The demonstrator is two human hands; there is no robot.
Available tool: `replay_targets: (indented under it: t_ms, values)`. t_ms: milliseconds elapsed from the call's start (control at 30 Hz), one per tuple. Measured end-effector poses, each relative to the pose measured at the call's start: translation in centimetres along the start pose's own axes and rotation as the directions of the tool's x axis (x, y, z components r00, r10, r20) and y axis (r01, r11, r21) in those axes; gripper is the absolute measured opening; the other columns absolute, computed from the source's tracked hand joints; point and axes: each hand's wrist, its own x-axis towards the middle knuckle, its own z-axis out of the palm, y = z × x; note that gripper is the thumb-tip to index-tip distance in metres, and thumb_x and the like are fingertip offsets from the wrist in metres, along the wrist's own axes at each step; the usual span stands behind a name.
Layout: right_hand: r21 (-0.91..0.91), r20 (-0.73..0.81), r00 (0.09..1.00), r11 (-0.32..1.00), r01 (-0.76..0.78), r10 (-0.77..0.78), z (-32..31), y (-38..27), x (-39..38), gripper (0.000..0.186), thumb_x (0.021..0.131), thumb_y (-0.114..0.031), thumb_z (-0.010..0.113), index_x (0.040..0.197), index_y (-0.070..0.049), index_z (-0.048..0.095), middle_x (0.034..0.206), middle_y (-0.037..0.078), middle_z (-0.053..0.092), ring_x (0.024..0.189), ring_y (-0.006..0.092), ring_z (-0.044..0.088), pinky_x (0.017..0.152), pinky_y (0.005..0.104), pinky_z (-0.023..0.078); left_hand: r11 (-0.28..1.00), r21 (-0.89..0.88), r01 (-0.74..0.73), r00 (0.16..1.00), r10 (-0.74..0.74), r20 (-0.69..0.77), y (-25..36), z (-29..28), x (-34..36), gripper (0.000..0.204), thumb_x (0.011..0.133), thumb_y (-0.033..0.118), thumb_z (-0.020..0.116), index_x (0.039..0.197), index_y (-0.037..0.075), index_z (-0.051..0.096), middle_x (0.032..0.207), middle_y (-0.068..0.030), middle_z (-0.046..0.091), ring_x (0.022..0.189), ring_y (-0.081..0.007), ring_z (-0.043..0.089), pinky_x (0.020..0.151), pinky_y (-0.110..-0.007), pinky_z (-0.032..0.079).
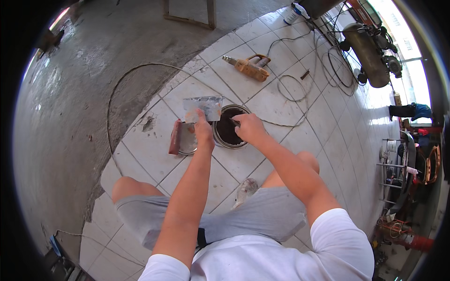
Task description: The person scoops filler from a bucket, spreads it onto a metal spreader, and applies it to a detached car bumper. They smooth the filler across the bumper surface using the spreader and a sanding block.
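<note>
My left hand (203,128) is closed on a flat, smeared metal plate (203,103), thumb lying on its face. The plate is beside the upper left rim of an open round can (231,145), whose inside looks dark. Over the can's right side is my right hand (250,127), its fingers closed in a pinch. A small dark piece shows at those fingertips, too little to name. Left of my left hand, a dull red block-like piece (175,136) lies beside a round, lid-like disc (188,140), partly hidden by the hand and plate.
An orange heat gun (249,67) lies on the white tiles beyond the can, near a looping cable (280,88). A tank-like air compressor (370,55) stands at the far right. A white bottle (293,15) and a wooden frame (190,19) are at the back.
</note>
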Motion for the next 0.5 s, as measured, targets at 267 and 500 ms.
replay_targets:
  t_ms: [267, 500]
  values:
    - [-0.134, 0.136, 0.982, 0.980, 0.149, -0.131, 1.1, 1.3, -0.3, 0.021, 0.087, -0.015, 0.068, 0.103, -0.009, 0.079, 0.099, 0.020, 0.077, 0.095, 0.0389, 0.074, 0.084, 0.0496, 0.060, 0.971, 0.228, -0.065, 0.991, 0.089, -0.096, -0.7, 2.1, -1.2, 0.094, 0.100, 0.078, 0.045, 0.089, -0.012, 0.069, 0.094, -0.0164, 0.071, 0.093, -0.0226, 0.060, 0.092, -0.038, 0.048]
    - [-0.390, 0.465, 0.861, 0.825, 0.409, -0.207, 6.3, 0.6, 4.7, 0.024, 0.093, -0.017, 0.058, 0.104, -0.008, 0.077, 0.103, 0.019, 0.078, 0.096, 0.0380, 0.076, 0.081, 0.0496, 0.061, 0.952, 0.277, -0.134, 0.985, 0.157, -0.065, -1.6, 0.7, -1.5, 0.091, 0.105, 0.070, 0.043, 0.097, -0.016, 0.071, 0.095, -0.0217, 0.074, 0.092, -0.0259, 0.065, 0.095, -0.040, 0.048]
